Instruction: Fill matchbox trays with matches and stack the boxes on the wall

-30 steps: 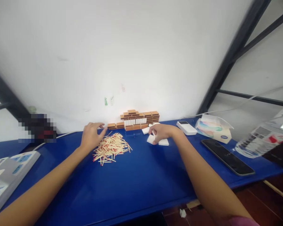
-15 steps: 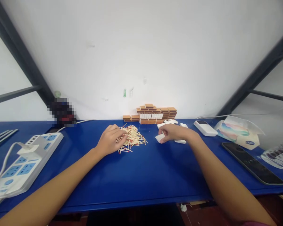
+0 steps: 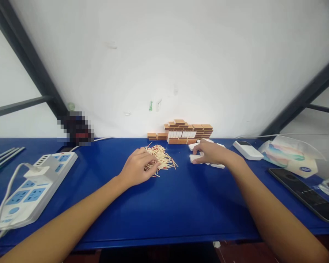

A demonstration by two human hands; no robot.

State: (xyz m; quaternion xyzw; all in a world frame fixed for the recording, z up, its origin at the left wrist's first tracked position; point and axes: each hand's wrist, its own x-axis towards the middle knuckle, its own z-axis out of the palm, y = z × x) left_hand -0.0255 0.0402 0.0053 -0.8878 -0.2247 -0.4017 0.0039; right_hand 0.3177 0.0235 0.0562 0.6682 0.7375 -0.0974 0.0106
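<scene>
The right hand (image 3: 212, 151) pinches a small, white, rectangular box piece (image 3: 194, 158) between its fingers, near the glossy blue surface (image 3: 159, 208). The left hand (image 3: 138, 166) curls beside a loose pile of thin, pale, red-tipped wooden matchsticks (image 3: 163, 157); whether its fingers grasp any, I cannot tell.

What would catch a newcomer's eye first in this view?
Probably the heap of loose matches on the blue tabletop, partly covered by the left hand at its left side. Behind it, by the white wall, stands a stack of brown and white boxes. Right of the heap, the right hand holds a small white piece.
</scene>
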